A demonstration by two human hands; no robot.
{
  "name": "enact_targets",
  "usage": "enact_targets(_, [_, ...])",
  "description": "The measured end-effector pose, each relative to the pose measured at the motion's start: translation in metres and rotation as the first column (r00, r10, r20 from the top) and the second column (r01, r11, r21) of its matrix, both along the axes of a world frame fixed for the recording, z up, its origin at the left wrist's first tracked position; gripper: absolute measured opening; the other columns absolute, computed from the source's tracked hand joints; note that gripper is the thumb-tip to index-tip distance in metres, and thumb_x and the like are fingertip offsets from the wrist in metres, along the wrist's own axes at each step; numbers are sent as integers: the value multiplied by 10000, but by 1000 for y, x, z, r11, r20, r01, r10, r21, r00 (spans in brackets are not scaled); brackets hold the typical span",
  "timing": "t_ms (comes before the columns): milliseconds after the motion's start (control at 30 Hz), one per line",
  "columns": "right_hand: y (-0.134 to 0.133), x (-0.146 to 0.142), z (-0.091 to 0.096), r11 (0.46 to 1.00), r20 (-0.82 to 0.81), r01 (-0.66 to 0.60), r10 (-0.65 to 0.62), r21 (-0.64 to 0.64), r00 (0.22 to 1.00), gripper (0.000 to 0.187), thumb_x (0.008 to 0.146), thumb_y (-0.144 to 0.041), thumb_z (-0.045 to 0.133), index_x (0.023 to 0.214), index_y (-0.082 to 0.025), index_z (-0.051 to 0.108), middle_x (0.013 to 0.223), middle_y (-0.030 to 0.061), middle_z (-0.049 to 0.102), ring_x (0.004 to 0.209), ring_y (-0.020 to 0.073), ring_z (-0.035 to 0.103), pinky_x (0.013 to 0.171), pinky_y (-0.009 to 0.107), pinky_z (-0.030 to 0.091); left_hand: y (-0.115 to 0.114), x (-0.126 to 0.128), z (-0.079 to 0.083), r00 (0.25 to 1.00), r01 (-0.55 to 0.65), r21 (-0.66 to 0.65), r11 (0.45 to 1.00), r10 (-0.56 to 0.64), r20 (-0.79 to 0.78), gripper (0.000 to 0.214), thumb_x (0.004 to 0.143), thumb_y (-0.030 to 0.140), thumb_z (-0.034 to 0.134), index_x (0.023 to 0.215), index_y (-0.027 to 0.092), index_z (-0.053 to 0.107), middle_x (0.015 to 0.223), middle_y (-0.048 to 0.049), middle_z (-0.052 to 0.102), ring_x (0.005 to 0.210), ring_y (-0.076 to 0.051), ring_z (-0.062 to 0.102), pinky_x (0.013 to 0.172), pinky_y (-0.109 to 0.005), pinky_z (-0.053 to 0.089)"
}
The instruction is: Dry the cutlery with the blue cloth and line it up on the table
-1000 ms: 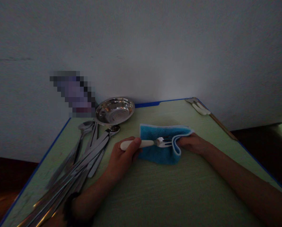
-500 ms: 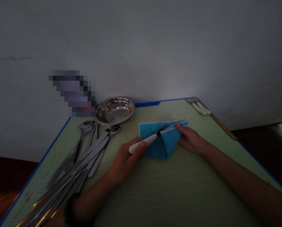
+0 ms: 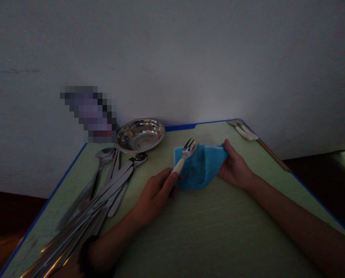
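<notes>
Cutlery [image 3: 94, 200] lies in a long heap along the left side of the green table [image 3: 207, 239]. The spoons and other long steel pieces overlap, with their heads pointing toward the far edge. Just beyond them, against the wall, sits a shallow steel bowl [image 3: 140, 134]. To its left is a blurred thing that cannot be made out.

Right of the heap, your left hand [image 3: 154, 195] pinches the white handle of a fork [image 3: 184, 155], with thumb and fingers closed on its lower end. The fork tilts up and away from you. Its tines are bare and uppermost, standing clear above the top left corner of the blue cloth [image 3: 203, 166].

The cloth sits bunched on the table between your two hands, with the fork's handle crossing in front of its left edge. You cannot tell whether handle and cloth touch.

Your right hand [image 3: 236, 170] grips the cloth's right side, with the thumb on top and the fingers curled in against the fabric.

At the far right corner, two white-handled utensils [image 3: 246, 131] lie side by side near the table's edge, well apart from your hands.
</notes>
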State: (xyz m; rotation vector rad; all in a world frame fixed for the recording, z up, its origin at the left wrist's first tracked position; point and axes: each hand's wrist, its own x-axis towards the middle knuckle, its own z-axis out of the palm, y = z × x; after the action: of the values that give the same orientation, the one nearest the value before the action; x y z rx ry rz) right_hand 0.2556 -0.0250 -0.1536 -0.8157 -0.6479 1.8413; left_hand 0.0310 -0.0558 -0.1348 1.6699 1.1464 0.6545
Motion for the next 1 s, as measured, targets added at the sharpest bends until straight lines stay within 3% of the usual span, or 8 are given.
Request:
enact_targets(300, [-2, 6, 11, 995, -43, 58, -62, -85, 997, 689, 804, -664, 173, 1002, -178, 620, 912, 93, 690, 991, 256, 593, 896, 440, 410, 1, 2, 0, 999, 30, -36, 999, -30, -13, 305, 911, 389, 308, 859, 175, 519, 559, 43, 518, 492, -104, 464, 504, -213, 371])
enact_targets(600, [3, 8, 9, 971, -3, 125, -128, -203, 992, 354, 808, -372, 334, 888, -204, 635, 812, 56, 699, 908, 243, 618, 891, 442, 411, 1, 1, 0, 992, 88, 10, 996, -86, -95, 311, 921, 385, 277, 875, 172, 499, 581, 36, 537, 536, -116, 502, 542, -224, 387])
enact_targets(800, [-4, -5, 0, 998, -70, 36, -39, -51, 997, 205, 679, -256, 443, 699, -211, 642, 600, 15, 643, 708, 209, 614, 866, 414, 427, 0, 1, 0, 982, 136, 72, 988, -125, -140, 338, 926, 365, 275, 735, 179, 483, 606, 34, 538, 578, -112, 519, 590, -232, 381])
enact_targets(900, [-9, -11, 3, 1000, -69, 26, -25, 14, 997, 295, 606, -143, 489, 828, -189, 677, 735, 0, 688, 647, 145, 596, 815, 323, 454, 0, 1, 0, 977, 153, 70, 986, -140, -160, 348, 928, 368, 271, 714, 182, 473, 617, 36, 537, 577, -109, 522, 602, -234, 378])
enact_targets(1000, [-12, -14, 5, 998, -14, 21, -21, 53, 1000, 371, 616, -109, 569, 963, -199, 664, 875, 8, 701, 658, 114, 606, 754, 272, 466, 0, 1, 2, 970, 179, 56, 982, -167, -178, 346, 929, 376, 269, 728, 182, 473, 629, 34, 541, 591, -110, 528, 607, -231, 379])
